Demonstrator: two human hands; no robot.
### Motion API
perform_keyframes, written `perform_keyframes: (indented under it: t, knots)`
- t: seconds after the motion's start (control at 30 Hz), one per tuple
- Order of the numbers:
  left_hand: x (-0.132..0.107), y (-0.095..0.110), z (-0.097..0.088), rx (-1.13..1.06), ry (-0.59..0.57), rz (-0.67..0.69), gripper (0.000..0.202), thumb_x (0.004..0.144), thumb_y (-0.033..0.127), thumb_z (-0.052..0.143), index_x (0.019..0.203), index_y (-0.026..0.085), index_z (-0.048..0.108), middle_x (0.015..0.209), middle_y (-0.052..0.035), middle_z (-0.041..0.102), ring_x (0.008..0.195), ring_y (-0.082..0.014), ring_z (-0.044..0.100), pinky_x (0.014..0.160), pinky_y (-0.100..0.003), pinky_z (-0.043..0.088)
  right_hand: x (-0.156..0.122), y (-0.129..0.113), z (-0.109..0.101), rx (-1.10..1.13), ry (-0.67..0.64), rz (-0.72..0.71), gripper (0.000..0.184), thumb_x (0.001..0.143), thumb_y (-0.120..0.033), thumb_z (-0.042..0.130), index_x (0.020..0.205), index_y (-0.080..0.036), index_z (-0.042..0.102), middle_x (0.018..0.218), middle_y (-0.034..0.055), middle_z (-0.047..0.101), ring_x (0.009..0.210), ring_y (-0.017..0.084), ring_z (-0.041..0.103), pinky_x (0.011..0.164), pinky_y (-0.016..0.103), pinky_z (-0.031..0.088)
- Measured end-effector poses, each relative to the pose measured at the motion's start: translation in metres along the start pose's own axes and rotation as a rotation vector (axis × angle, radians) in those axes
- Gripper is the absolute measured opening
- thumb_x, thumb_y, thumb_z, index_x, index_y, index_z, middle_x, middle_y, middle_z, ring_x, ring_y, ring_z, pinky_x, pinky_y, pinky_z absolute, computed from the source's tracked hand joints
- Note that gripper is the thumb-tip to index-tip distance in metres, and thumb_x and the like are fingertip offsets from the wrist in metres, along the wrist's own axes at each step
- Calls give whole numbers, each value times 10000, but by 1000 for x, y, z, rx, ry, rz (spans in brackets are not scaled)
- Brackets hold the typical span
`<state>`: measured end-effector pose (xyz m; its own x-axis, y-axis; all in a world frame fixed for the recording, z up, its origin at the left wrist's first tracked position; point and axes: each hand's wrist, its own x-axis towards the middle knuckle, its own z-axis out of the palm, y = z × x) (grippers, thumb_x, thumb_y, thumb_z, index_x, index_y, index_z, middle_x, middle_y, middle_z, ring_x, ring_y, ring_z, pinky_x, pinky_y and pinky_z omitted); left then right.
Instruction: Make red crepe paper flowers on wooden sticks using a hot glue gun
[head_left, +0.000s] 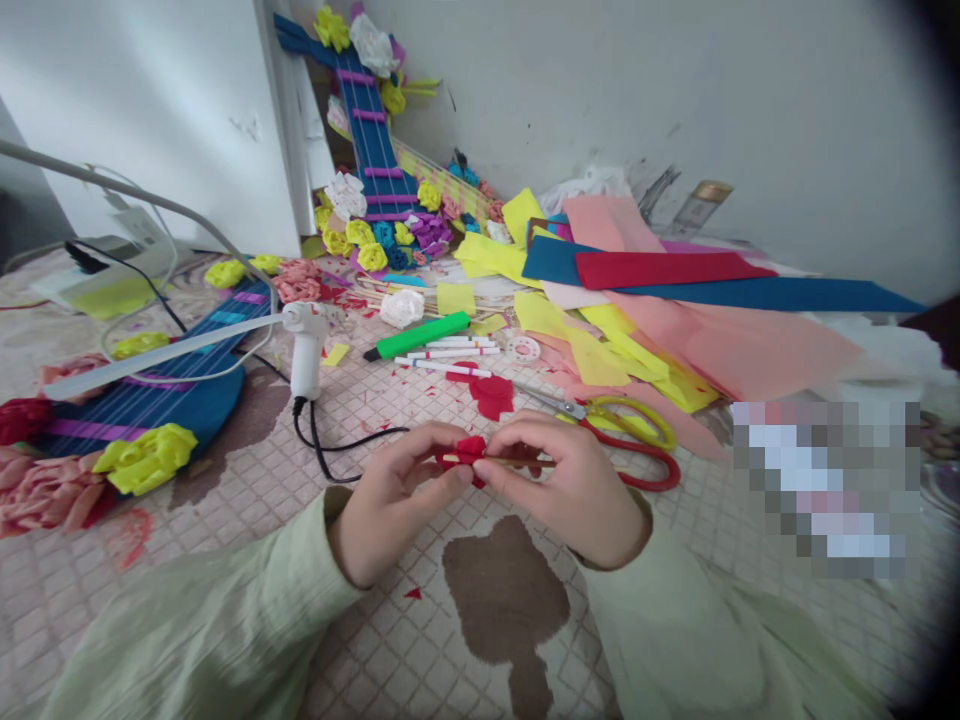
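Both hands meet over the near middle of the table. My left hand (401,495) is closed, its thumb and fingers pinching a small piece of red paper (472,447). A thin wooden stick (529,463) lies across that paper, running to the right. Closed around the stick, my right hand (566,485) also touches the paper's right edge with its fingertips. Scissors (634,460) with yellow and red handles lie just behind the right hand. Round red paper pieces (493,397) are on the table beyond the fingers.
A white glue gun (304,360) stands at left, its black cord near my left hand. Behind are a green marker (420,337), white pens (446,367) and a tape roll (523,348). Crepe paper strips (690,340) are heaped at right. Blue flower-decorated instrument shapes (217,375) lie left.
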<state>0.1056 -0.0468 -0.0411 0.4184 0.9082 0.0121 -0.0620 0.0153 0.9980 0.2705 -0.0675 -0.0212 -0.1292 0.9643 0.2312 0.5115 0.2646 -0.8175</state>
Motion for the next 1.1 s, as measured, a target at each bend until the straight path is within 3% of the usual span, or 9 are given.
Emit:
perform_keyframes:
  t: [0.37,0.6,0.83,1.1]
  knots:
    - [3,-3,1,95,77,31,109,724,197,639,813,137,658,799,-50,668,725,-147,628,667,-257,540,-3,2,6,-103,97,-19,37,715,-149,619,682,-165,616,665,4,591,627,117,538,578,244,426]
    - [3,-1,0,61,101,9,85,709,192,652,772,135,659,727,-29,678,665,-132,631,632,-236,540,-1,3,3,-82,19,-94,54,773,-184,593,745,-175,638,722,15,627,638,114,558,575,238,438]
    - [3,0,1,65,146,-7,111,687,198,673,780,137,671,759,-48,706,675,-155,652,658,-275,557,-2,4,4,-139,50,-121,104,794,-185,569,748,-179,662,738,31,631,679,132,595,641,261,476]
    - [3,-3,0,100,102,-25,145,690,202,666,815,129,665,782,-53,698,694,-155,649,664,-275,555,-2,6,9,-228,136,-181,79,766,-155,578,731,-171,648,725,36,619,700,143,588,651,268,480]
